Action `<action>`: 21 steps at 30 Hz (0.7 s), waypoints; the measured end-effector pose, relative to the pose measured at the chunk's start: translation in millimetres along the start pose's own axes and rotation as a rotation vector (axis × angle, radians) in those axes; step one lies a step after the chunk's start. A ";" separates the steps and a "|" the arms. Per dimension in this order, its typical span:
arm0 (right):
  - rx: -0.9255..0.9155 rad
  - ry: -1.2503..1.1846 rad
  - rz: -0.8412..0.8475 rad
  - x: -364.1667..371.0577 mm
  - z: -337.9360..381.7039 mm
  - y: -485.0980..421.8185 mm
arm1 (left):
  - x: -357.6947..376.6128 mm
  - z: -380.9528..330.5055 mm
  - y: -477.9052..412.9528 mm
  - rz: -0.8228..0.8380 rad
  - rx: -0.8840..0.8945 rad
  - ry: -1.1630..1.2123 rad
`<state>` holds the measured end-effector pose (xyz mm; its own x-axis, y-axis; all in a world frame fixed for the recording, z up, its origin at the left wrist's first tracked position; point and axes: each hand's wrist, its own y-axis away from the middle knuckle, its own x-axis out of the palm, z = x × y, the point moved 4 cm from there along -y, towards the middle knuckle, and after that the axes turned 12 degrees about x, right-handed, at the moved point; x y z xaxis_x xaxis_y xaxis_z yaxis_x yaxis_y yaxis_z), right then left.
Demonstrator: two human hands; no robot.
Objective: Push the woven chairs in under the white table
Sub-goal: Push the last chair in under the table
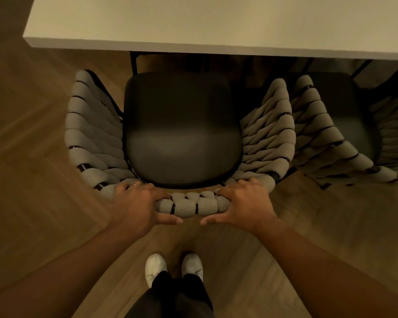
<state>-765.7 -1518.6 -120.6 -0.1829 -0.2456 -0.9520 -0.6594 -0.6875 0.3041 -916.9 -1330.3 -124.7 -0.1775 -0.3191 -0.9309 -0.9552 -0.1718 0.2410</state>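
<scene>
The second woven chair (345, 125) on the right is cut off by the frame edge, and the legs under the white table (216, 26) are lost in shadow. Fat grey knitted cords wrap a dark frame around a smooth, rounded dark seat (182, 129). The near woven chair (90, 125) stands just short of the tabletop edge. The left hand (136, 203) and right hand (244, 203) both clasp its back rail (193, 205), fingers curled over, thumbs beneath.

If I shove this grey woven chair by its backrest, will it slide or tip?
The grey woven chair probably slides; the wooden floor looks smooth. Its dark frame suggests stiffness. Left hand and right hand grip high, so tipping is possible.
</scene>
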 end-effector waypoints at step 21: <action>-0.023 0.050 -0.067 -7.4 7.6 -34.7 | -13.5 18.0 -18.1 -0.034 -0.084 0.004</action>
<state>-747.0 -1487.7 -124.4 -0.1023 -0.2318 -0.9674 -0.6520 -0.7189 0.2412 -901.5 -1306.1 -121.5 -0.1438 -0.3156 -0.9379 -0.9374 -0.2605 0.2313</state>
